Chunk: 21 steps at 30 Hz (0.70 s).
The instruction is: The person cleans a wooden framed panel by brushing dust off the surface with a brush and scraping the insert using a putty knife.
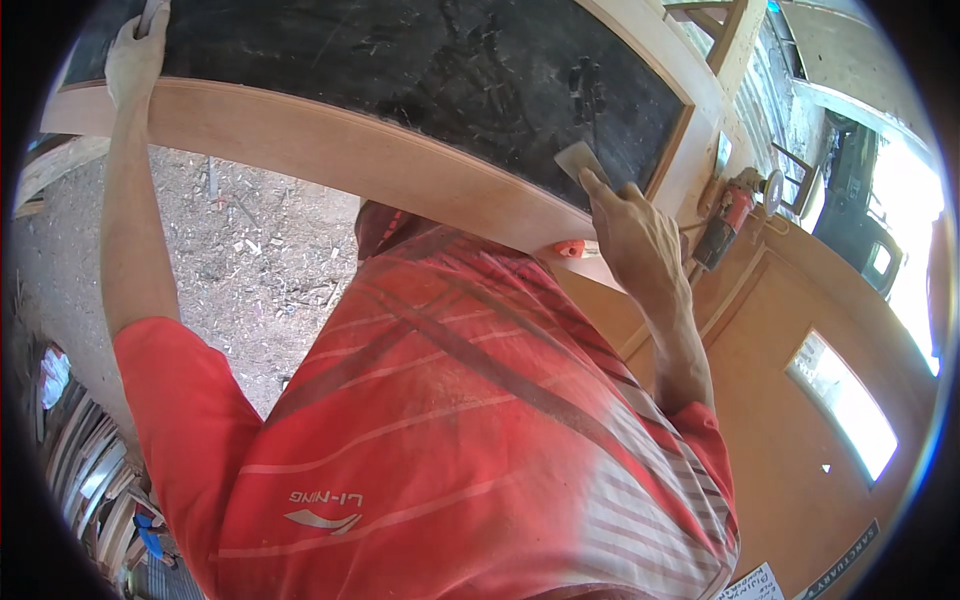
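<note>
A wooden frame with a dark, smudged panel set in it lies across the work in front of me. My right hand grips a small flat scraper, its pale blade resting at the panel's lower right part, near the frame's inner edge. At the far left, my left hand is closed over the panel near the frame's edge. A narrow greyish thing pokes out from its fingers, too little seen to name.
A red angle grinder sits right of my right hand, by a wooden door panel with a cut-out. A small red object is at the frame's near edge. Wood strips are stacked lower left; chips litter the ground.
</note>
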Motion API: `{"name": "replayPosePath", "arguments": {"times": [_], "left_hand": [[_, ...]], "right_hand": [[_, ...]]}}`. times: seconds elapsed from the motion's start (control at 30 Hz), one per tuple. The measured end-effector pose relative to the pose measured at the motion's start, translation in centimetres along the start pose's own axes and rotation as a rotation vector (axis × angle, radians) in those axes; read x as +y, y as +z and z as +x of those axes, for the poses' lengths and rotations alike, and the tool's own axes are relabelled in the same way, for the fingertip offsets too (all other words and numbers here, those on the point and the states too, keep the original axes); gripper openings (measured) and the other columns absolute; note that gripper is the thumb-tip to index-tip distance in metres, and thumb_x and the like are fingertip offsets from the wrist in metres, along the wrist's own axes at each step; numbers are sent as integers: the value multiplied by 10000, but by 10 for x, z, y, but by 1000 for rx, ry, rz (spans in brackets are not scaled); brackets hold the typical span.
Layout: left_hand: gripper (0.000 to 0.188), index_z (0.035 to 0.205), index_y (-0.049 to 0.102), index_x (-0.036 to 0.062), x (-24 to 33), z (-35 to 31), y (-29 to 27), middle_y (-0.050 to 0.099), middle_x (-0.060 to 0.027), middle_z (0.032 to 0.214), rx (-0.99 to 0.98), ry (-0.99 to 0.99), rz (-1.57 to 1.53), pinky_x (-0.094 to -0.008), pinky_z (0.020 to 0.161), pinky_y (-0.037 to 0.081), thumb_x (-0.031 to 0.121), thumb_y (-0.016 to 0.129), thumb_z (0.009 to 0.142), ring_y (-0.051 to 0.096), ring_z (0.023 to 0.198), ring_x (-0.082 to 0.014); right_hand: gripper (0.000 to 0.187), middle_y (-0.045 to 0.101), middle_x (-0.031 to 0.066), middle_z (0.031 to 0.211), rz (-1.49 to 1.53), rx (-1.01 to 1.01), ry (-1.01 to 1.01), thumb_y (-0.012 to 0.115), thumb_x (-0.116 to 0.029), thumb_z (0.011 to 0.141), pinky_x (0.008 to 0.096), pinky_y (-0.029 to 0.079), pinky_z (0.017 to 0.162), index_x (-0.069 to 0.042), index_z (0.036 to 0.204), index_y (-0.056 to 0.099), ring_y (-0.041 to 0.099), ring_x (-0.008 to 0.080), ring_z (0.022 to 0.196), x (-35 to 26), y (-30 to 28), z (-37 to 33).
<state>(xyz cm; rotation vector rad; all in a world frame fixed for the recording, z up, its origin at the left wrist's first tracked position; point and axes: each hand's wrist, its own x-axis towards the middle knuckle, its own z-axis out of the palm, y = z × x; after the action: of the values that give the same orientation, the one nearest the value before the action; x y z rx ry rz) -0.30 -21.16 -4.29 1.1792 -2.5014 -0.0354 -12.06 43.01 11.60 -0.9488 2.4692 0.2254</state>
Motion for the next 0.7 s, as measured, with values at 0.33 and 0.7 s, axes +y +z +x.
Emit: {"name": "replayPosePath", "arguments": {"times": [0.33, 0.7], "left_hand": [[780, 1347, 676, 89, 1, -1, -4, 682, -221, 1317, -45, -27, -38, -466, 1071, 469, 723, 587, 902, 623, 1263, -388], [784, 1361, 671, 112, 15, -6, -9, 686, -196, 1317, -46, -98, -78, -463, 1074, 467, 736, 580, 897, 612, 1276, -384]], "right_hand": [[410, 664, 193, 921, -2, 23, 20, 545, -141, 1002, 486, 565, 693, -165, 1405, 619, 719, 380, 787, 1, 1, 6], [467, 645, 164, 942, -27, 0, -75, 578, -127, 967, 491, 558, 701, -158, 1433, 597, 711, 359, 803, -26, 5, -5]]}}
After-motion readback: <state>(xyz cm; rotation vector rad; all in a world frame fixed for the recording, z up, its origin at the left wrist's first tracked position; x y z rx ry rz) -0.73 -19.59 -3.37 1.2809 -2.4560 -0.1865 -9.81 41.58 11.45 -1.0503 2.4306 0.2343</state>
